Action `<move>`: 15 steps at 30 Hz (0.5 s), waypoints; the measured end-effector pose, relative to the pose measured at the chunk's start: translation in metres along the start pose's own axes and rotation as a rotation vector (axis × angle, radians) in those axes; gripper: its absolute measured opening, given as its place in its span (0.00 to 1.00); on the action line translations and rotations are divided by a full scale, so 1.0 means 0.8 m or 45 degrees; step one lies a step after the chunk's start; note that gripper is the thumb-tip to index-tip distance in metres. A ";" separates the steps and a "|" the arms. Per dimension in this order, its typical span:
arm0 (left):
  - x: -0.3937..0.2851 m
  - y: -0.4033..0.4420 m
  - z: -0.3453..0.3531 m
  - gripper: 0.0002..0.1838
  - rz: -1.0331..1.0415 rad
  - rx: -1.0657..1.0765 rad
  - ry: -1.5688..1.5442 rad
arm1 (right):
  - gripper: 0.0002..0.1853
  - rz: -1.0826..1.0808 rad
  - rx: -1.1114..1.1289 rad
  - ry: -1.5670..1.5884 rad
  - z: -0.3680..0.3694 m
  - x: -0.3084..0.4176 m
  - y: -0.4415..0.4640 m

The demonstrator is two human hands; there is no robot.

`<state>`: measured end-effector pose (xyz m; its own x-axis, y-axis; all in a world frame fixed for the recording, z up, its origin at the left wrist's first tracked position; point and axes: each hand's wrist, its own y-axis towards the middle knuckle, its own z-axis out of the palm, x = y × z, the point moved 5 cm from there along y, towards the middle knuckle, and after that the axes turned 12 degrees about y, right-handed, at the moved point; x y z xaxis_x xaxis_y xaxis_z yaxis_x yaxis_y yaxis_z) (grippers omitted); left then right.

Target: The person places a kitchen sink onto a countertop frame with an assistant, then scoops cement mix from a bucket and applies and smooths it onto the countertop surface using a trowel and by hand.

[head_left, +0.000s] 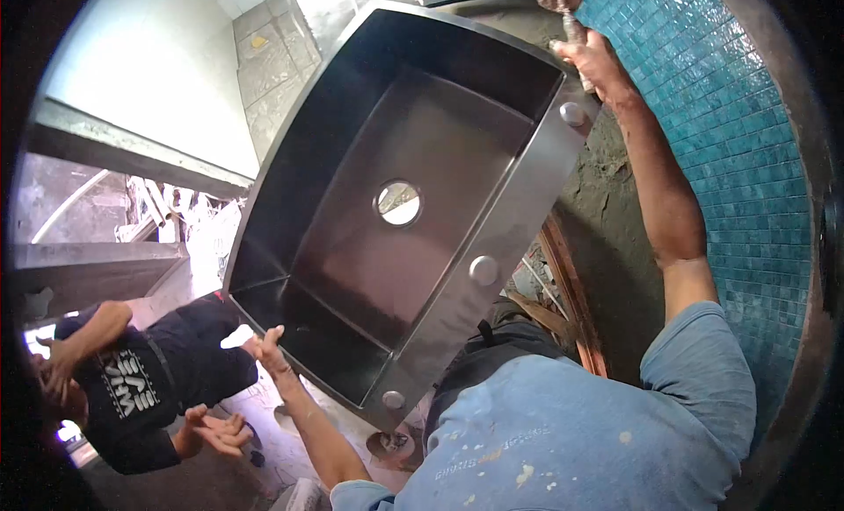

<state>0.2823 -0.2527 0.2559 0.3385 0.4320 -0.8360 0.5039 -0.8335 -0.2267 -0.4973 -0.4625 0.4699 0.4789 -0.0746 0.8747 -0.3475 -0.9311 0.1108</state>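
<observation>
A large dark metal sink (352, 247) with a round drain hole fills the middle of the view, tilted so its basin faces me. Several round pieces, such as a silvery disc (483, 270), sit along its wide near rim. My left hand (274, 353) grips the sink's lower left edge, its fingers partly hidden. At the upper right corner, my right hand (598, 65) is closed round the handle of a trowel (573, 28), whose blade is caked with mortar. That hand is right beside the sink's corner; whether it also bears the sink's weight I cannot tell.
A co-worker in a dark shirt (132, 384) is at the left, hands raised near the sink. Blue mosaic tiles (730, 133) curve along the right. Rough cement (607, 177) and wooden strips (571, 291) lie between sink and tiles. A pale panel (149, 72) stands upper left.
</observation>
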 end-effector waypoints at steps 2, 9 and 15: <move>-0.031 0.012 0.060 0.13 0.069 0.076 -0.006 | 0.46 0.042 -0.069 -0.080 -0.047 -0.028 0.017; -0.016 0.071 0.178 0.13 -0.049 0.199 0.205 | 0.53 -0.013 -0.342 -0.343 -0.118 -0.102 0.065; -0.173 -0.023 0.201 0.12 0.465 0.069 0.485 | 0.44 0.039 -0.495 -0.522 -0.134 -0.155 0.084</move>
<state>0.0986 -0.3528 0.2957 0.7542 0.1965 -0.6266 0.2608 -0.9653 0.0112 -0.6663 -0.4773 0.4193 0.7107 -0.3044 0.6342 -0.6006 -0.7320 0.3217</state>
